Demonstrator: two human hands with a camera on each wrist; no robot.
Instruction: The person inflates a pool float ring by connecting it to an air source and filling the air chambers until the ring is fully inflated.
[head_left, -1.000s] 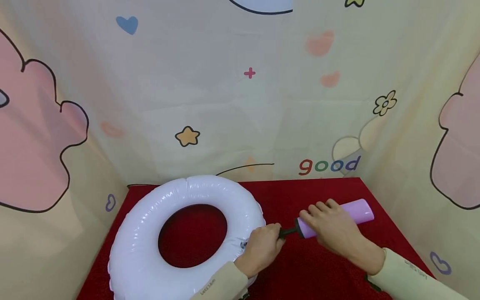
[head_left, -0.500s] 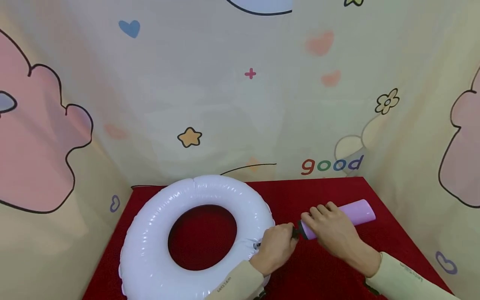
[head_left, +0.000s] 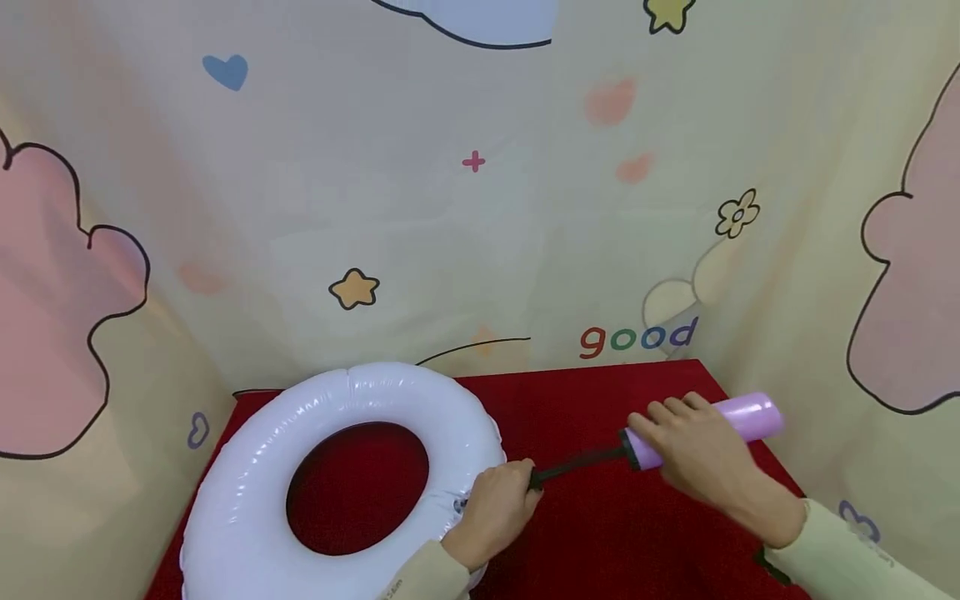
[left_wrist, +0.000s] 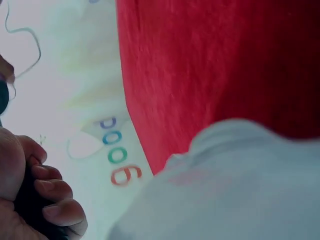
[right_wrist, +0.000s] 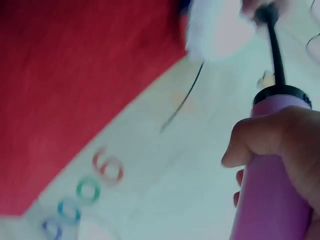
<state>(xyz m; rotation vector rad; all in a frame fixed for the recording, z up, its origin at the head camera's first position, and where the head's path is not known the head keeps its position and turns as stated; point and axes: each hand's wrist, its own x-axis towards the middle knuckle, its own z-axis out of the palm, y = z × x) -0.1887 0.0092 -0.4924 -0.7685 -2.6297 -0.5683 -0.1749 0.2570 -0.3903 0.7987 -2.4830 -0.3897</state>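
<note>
My left hand (head_left: 492,510) curls its fingers round the black handle (left_wrist: 31,200) of a purple hand pump (head_left: 752,416), close to the right side of a white inflatable swim ring (head_left: 247,492). A small clear valve (head_left: 459,505) on the ring shows just beside this hand; whether the pump joins it is hidden behind the hand. My right hand (head_left: 708,454) grips the pump's purple barrel (right_wrist: 272,200), thumb and fingers wrapped round it. Between the hands the pump's black rod (head_left: 585,461) stands well out of the barrel. The ring looks plump, with slight creases by the valve.
A red cloth (head_left: 600,533) covers the table under the ring. Behind it and at both sides hang pale curtains (head_left: 420,208) printed with hearts, stars and the word "good".
Half a second ago the hands came together and the rod slid into the barrel. Now they are farther apart, with more rod showing. The head view has also shifted slightly.
</note>
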